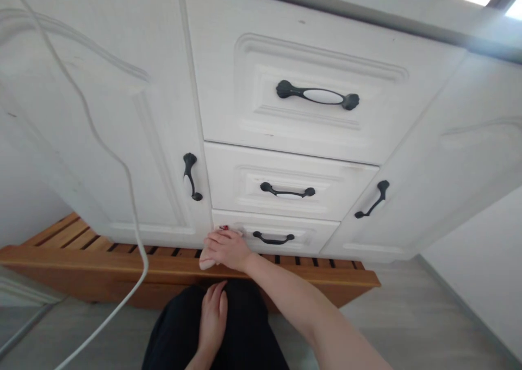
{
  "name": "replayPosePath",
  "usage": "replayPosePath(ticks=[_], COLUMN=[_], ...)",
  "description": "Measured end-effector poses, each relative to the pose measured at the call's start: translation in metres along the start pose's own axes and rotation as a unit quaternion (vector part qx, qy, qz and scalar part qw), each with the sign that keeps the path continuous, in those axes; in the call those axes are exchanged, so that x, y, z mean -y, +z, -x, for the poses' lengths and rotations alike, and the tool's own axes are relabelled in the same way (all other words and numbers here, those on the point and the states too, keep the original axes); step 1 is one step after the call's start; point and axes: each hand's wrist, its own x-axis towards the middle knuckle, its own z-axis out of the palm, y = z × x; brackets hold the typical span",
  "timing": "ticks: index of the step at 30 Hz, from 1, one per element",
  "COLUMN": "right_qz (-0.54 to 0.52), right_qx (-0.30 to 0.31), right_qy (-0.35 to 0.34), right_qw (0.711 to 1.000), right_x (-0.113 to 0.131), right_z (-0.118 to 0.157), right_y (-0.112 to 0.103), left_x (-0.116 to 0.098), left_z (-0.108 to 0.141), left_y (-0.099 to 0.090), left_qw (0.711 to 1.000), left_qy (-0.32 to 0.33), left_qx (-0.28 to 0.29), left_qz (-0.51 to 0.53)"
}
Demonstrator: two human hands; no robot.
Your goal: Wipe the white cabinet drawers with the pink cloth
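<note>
My right hand [230, 248] is closed over a pale pinkish cloth [207, 261], with a small red patch showing past the fingers. It presses the cloth against the left end of the bottom drawer front [314, 236], left of that drawer's dark handle [273, 239]. Most of the cloth is hidden under the hand. My left hand [214, 310] lies on my dark-trousered knee, fingers stretched out together, with nothing seen in it.
Above are the middle drawer [236, 155] and top drawer [220, 60], between cabinet doors with dark handles. A slatted wooden bench [322, 276] runs along the cabinet's base. A white cable [132, 196] hangs at left.
</note>
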Motion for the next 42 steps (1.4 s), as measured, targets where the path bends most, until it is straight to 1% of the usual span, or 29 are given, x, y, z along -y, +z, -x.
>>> replayPosePath(ticks=[2, 3, 5, 7, 9, 11, 13, 14, 16, 18, 19, 20, 22, 24, 25, 28, 30, 34, 36, 37, 38, 39, 40, 42], right_qz=[0.004, 0.004, 0.002, 0.0, -0.002, -0.001, 0.0, 0.002, 0.011, 0.026, 0.034, 0.039, 0.039, 0.03, 0.024, 0.005, -0.006, -0.011, -0.041, -0.073, -0.118, -0.172, -0.229, -0.333], right_qx=[0.014, 0.02, 0.032, 0.047, 0.061, 0.073, 0.08, 0.082, 0.084, 0.079, 0.072, 0.064, 0.042, 0.023, 0.016, 0.0, -0.015, -0.051, -0.087, -0.115, -0.145, -0.173, -0.195, -0.213], right_qy=[-0.026, -0.035, -0.047, -0.054, -0.054, -0.038, -0.026, -0.018, 0.017, 0.066, 0.097, 0.134, 0.204, 0.252, 0.264, 0.284, 0.308, 0.382, 0.436, 0.474, 0.519, 0.566, 0.61, 0.673], right_qw=[1.0, 0.999, 0.998, 0.997, 0.997, 0.997, 0.996, 0.996, 0.996, 0.994, 0.992, 0.988, 0.977, 0.967, 0.964, 0.959, 0.951, 0.923, 0.895, 0.87, 0.834, 0.787, 0.733, 0.625], right_x=[-0.007, -0.011, -0.018, -0.029, -0.041, -0.055, -0.067, -0.072, -0.08, -0.085, -0.087, -0.088, -0.086, -0.079, -0.073, -0.05, -0.032, 0.004, 0.024, 0.035, 0.047, 0.061, 0.076, 0.107], right_z=[0.006, 0.016, 0.049, 0.095, 0.145, 0.192, 0.228, 0.24, 0.255, 0.259, 0.259, 0.258, 0.258, 0.263, 0.267, 0.28, 0.285, 0.283, 0.286, 0.29, 0.297, 0.306, 0.315, 0.332], right_y=[0.007, 0.007, 0.004, -0.008, -0.027, -0.051, -0.079, -0.092, -0.115, -0.129, -0.132, -0.132, -0.124, -0.108, -0.098, -0.071, -0.058, -0.049, -0.048, -0.047, -0.046, -0.046, -0.046, -0.051], left_x=[0.0, 0.0, 0.0, 0.0, 0.001, 0.001, 0.002, 0.002, 0.003, 0.003, 0.003, 0.003, 0.002, 0.002, 0.002, 0.002, 0.003, 0.009, 0.013, 0.014, 0.015, 0.014, 0.01, -0.005], left_z=[0.0, -0.001, 0.0, 0.0, 0.001, 0.001, 0.001, 0.001, 0.001, 0.001, 0.001, 0.001, 0.001, 0.002, 0.002, 0.005, 0.007, 0.011, 0.011, 0.01, 0.01, 0.011, 0.012, 0.019], left_y=[0.0, 0.001, 0.002, 0.002, 0.003, 0.003, 0.003, 0.003, 0.003, 0.003, 0.003, 0.003, 0.002, 0.0, -0.001, -0.004, -0.006, -0.008, -0.008, -0.009, -0.009, -0.01, -0.012, -0.014], left_qw=[1.0, 1.0, 1.0, 1.0, 1.0, 1.0, 1.0, 1.0, 1.0, 1.0, 1.0, 1.0, 1.0, 1.0, 1.0, 0.999, 0.999, 0.998, 0.997, 0.997, 0.997, 0.996, 0.996, 0.994], left_qy=[-0.003, -0.005, -0.01, -0.013, -0.014, -0.014, -0.012, -0.012, -0.009, -0.005, -0.003, -0.001, 0.003, 0.006, 0.007, 0.008, 0.006, -0.007, -0.007, -0.004, -0.001, 0.003, 0.009, 0.035], left_qx=[0.0, -0.001, -0.002, -0.003, -0.002, -0.001, 0.002, 0.004, 0.009, 0.012, 0.013, 0.013, 0.012, 0.014, 0.015, 0.024, 0.029, 0.038, 0.04, 0.041, 0.041, 0.037, 0.031, 0.015], left_qz=[0.0, 0.001, 0.004, 0.009, 0.014, 0.018, 0.021, 0.021, 0.021, 0.019, 0.017, 0.015, 0.007, -0.004, -0.011, -0.031, -0.042, -0.057, -0.063, -0.067, -0.072, -0.078, -0.086, -0.106])
